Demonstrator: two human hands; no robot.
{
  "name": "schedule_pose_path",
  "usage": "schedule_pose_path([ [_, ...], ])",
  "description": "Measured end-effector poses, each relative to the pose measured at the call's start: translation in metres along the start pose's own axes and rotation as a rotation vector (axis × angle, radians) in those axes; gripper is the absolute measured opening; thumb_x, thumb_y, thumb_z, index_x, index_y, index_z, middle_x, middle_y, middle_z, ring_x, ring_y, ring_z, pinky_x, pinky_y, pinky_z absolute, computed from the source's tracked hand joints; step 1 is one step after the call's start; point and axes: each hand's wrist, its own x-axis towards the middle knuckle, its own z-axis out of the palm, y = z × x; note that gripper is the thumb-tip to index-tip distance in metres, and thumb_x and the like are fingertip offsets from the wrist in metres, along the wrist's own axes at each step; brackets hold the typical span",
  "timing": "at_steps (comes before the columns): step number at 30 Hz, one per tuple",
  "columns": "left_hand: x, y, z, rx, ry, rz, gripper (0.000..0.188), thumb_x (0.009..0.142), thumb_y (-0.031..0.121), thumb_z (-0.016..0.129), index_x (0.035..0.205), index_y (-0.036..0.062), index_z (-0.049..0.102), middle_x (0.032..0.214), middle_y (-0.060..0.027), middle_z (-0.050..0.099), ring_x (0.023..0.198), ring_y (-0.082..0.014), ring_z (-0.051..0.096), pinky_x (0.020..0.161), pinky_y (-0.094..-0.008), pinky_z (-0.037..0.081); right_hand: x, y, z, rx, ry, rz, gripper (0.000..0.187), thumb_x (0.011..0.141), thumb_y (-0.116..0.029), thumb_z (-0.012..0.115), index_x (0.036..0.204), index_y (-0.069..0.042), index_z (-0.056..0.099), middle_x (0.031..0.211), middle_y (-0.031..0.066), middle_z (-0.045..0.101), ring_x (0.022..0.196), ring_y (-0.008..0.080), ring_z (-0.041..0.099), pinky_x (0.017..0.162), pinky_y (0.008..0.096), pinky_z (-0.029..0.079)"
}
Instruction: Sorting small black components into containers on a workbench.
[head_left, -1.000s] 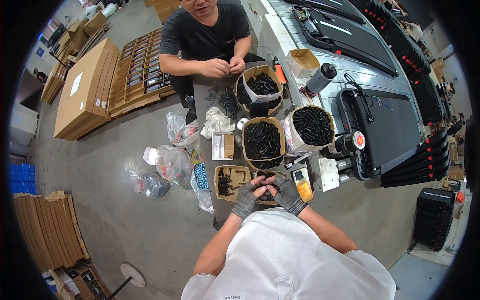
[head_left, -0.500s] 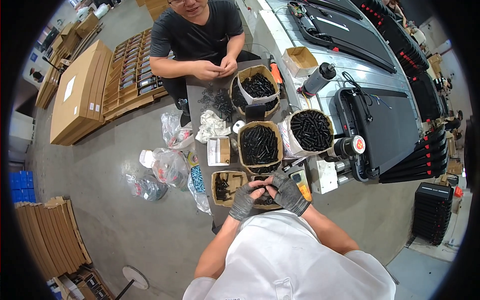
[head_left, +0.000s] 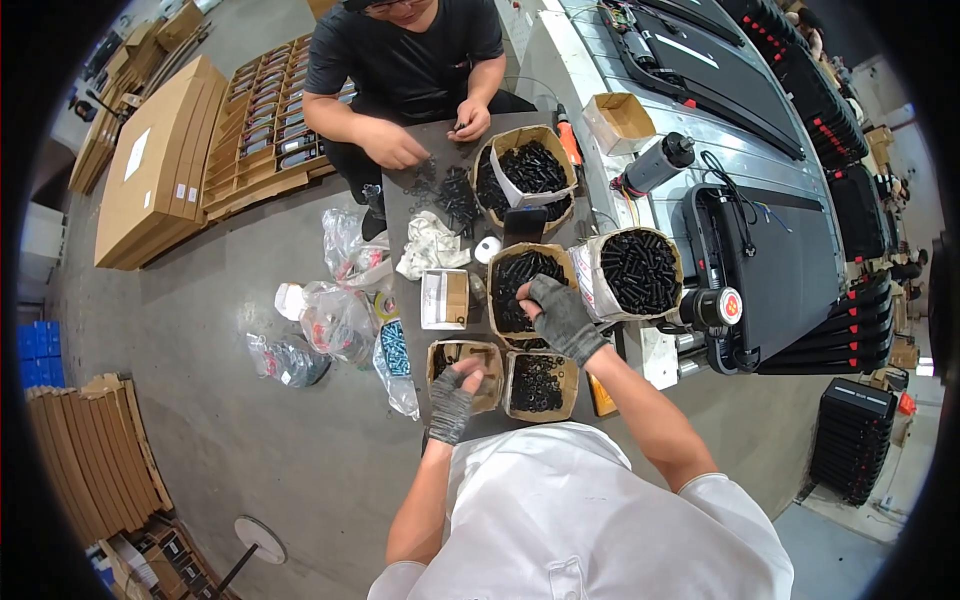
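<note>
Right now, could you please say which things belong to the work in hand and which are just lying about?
Apparently in use:
carton of black cylindrical parts, at the right hand
carton of loose dark parts, at the left hand
carton of small black rings, probably

Apparently lying about:
white cloth
white roll
clear plastic bag on the floor

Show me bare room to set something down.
The widest bare patch is grey floor between the plastic bags and the round plate. The table has a slim strip between the front boxes and the white shirt. It's crowded around the right hand, among boxes of black parts.
</note>
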Motion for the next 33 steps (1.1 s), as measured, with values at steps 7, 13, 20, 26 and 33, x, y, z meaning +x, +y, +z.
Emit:
schedule_pose_path([
  [7,-0.014,-0.064,-0.037,0.151,0.132,0.010,0.025,0.091,0.012,0.059,0.110,-0.0036,0.061,0.093,-0.0093,0.068,0.087,-0.0151,0.064,0.080,-0.0276,0.050,0.017,0.023,0.029,-0.045,-0.056,-0.005,0.012,0.081,-0.006,0.060,0.093,-0.005,0.060,0.093,0.0169,0.060,0.088,0.0363,0.060,0.076,0.0411,0.049],
  [13,-0.023,-0.069,-0.042,0.144,0.157,-0.005,0.023,0.090,0.012,0.060,0.106,-0.0033,0.062,0.092,-0.0089,0.069,0.087,-0.0149,0.063,0.080,-0.0278,0.050,0.023,0.019,0.040,-0.144,-0.051,-0.019,0.014,0.081,-0.006,0.059,0.094,-0.005,0.061,0.100,0.0161,0.058,0.090,0.0355,0.060,0.076,0.0431,0.050],
  [20,-0.023,-0.048,-0.045,0.424,0.209,0.154,0.021,0.088,0.010,0.060,0.106,-0.0006,0.062,0.091,-0.0108,0.068,0.086,-0.0206,0.064,0.080,-0.0308,0.050,0.022,0.022,0.034,-0.192,0.048,-0.076,0.016,0.081,-0.005,0.058,0.097,-0.005,0.060,0.099,0.0155,0.056,0.089,0.0356,0.059,0.075,0.0435,0.049],
  [26,-0.005,-0.039,-0.030,1.024,-0.005,0.345,0.029,0.078,0.007,0.059,0.106,0.0049,0.061,0.104,-0.0160,0.063,0.091,-0.0346,0.063,0.080,-0.0425,0.051,-0.009,-0.044,-0.019,-0.005,0.125,-0.103,0.014,0.080,-0.003,0.065,0.093,-0.003,0.060,0.090,0.0133,0.058,0.084,0.0320,0.059,0.072,0.0377,0.048],
  [33,0.033,-0.051,-0.005,1.605,-0.259,0.094,0.025,0.078,0.015,0.061,0.101,0.0083,0.068,0.108,-0.0154,0.062,0.090,-0.0266,0.065,0.075,-0.0371,0.053,-0.109,-0.028,-0.023,0.013,0.027,-0.031,0.013,0.079,-0.006,0.067,0.089,-0.006,0.060,0.087,0.0105,0.060,0.080,0.0309,0.061,0.066,0.0365,0.050],
])
